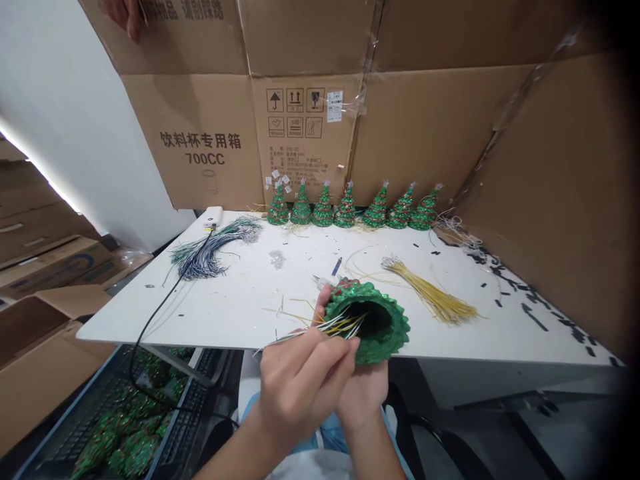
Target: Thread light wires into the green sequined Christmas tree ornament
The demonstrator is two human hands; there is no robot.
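Observation:
A hollow green tree ornament (pixel 395 333) lies tilted on its side above the table's front edge, its open base facing me. My right hand (pixel 365 393) holds it from below, with fingertips showing at its left side. My left hand (pixel 305 377) is in front of the opening, its fingers pinched on thin white and yellow wires (pixel 330 325). These wires come out of the dark hollow and trail left over the table. The left hand partly hides the right one and the lower left of the ornament.
Several decorated trees (pixel 349 207) line the back of the white table (pixel 240 320). Yellow wires (pixel 435 293) lie right, dark and green wires (pixel 205 253) left. Black scraps (pixel 530 317) litter the right edge. A crate (pixel 170 440) of green ornaments stands lower left. Another person's hand (pixel 125 15) shows top left.

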